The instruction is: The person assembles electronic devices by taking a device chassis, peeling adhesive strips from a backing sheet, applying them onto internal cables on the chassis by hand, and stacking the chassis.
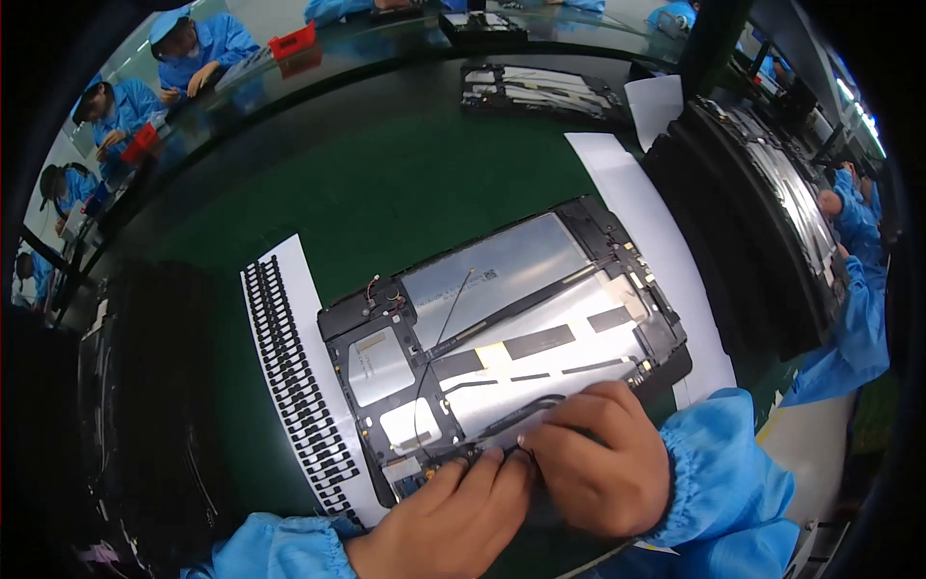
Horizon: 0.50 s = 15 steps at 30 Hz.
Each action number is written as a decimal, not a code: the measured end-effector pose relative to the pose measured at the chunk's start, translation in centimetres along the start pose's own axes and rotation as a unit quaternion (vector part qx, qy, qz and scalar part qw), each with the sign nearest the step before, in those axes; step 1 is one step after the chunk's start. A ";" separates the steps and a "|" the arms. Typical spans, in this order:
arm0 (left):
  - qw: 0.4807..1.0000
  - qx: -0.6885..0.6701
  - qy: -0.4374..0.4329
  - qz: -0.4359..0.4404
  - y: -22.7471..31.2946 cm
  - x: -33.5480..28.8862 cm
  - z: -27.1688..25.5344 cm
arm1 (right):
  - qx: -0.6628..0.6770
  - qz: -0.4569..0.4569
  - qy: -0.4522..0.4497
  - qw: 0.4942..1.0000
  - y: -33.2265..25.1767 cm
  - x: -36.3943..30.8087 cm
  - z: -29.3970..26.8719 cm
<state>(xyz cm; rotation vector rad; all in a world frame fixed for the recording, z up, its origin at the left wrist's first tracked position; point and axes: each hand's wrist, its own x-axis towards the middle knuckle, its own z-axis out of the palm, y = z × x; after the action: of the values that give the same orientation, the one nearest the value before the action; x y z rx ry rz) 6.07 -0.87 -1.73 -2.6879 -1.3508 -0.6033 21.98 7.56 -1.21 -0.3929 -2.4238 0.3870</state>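
Observation:
An opened tablet (521,280) lies tilted on the green work surface, its inner side up, showing silver battery plates, black tape strips and thin black wires. At its near edge, my left hand (449,521) rests with bent fingers pressed onto the edge by a small board. Just right of those fingertips, my right hand (608,458) is closed in a pinch over the same edge; what it pinches is too small or hidden to name. A dark cable (516,415) curves along the silver plate toward the right fingers.
Left of the tablet lies a white sheet with rows of small black stickers (299,386). A white paper strip (646,212) lies to the right, beside a stack of tablet housings (772,193). Another stack (145,405) stands left. Farther off is another opened tablet (540,92); co-workers sit beyond.

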 end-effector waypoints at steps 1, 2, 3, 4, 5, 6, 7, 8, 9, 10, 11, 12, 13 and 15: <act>0.998 -0.029 -0.045 -0.017 0.0 0.2 -0.2 | 0.021 0.034 -0.011 0.999 0.0 -0.1 -0.2; 0.996 -0.066 -0.049 -0.023 -0.3 0.3 -0.4 | -0.026 -0.040 -0.033 0.998 0.8 -0.5 -0.4; 0.997 -0.060 -0.050 -0.021 -0.5 0.2 -0.8 | -0.017 -0.029 -0.038 0.999 1.0 -0.2 -1.2; 0.994 -0.094 -0.027 -0.039 -0.9 -0.1 -1.2 | -0.016 0.009 -0.010 1.000 1.3 -0.4 -1.7; 0.990 -0.127 -0.004 -0.057 -1.2 -0.5 -1.6 | -0.014 0.047 0.016 0.999 1.6 -0.5 -2.0; 0.992 -0.107 0.014 -0.065 -1.3 -1.1 -2.4 | -0.016 0.089 0.044 0.995 1.5 -0.4 -2.9; 0.993 -0.062 0.019 -0.099 -1.0 -1.6 -3.5 | -0.015 0.130 0.070 0.989 1.3 -0.3 -3.7; 0.990 -0.055 0.044 -0.120 -1.5 -2.4 -3.9 | 0.025 0.150 0.120 0.981 1.7 -0.3 -4.0; 0.987 -0.045 0.073 -0.137 -1.8 -2.9 -4.6 | 0.030 0.151 0.149 0.977 1.8 0.1 -4.6; 0.978 -0.048 0.112 -0.170 -2.0 -3.2 -4.9 | 0.039 0.138 0.157 0.977 2.1 0.6 -4.9; 0.966 -0.051 0.152 -0.203 -2.3 -3.3 -4.9 | 0.048 0.123 0.164 0.977 2.3 1.3 -5.1; 0.952 -0.072 0.165 -0.246 -3.3 -3.0 -4.5 | 0.061 0.147 0.150 0.976 2.7 2.2 -4.5; 0.938 -0.090 0.190 -0.275 -4.3 -3.4 -4.1 | 0.088 0.155 0.134 0.975 2.5 3.9 -3.8; 0.881 -0.158 0.260 -0.362 -6.6 -4.8 -2.4 | 0.123 0.179 0.041 0.975 1.6 7.9 -2.0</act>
<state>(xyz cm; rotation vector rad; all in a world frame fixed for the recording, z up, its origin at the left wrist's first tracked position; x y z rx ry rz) -2.42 -1.00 -2.02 -1.8567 -2.1724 -1.5832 17.63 12.25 4.01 -0.7219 -2.1889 0.8016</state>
